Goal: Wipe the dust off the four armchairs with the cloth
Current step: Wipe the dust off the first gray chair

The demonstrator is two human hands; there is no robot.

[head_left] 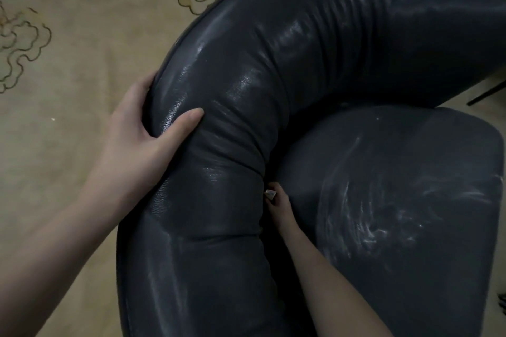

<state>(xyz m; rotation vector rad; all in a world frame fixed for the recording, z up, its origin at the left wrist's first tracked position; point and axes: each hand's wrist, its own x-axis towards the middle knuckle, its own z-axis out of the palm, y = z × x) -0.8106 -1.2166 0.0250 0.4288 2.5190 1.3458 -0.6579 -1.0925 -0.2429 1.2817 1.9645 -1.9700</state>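
Observation:
A dark blue leather armchair fills the view from above, its curved padded backrest point(246, 68) wrapping around the seat cushion point(397, 200). Pale dust streaks mark the seat. My left hand point(142, 131) grips the backrest's outer edge, with the thumb lying across the top of the padding. My right hand point(279, 205) is pushed into the gap between backrest and seat. It pinches a small pale corner of the cloth point(269, 194). The rest of the cloth and most of the fingers are hidden in the gap.
A beige carpet point(68, 63) with dark swirl patterns lies to the left and behind the chair. A thin dark leg of other furniture point(487, 93) shows at the right edge.

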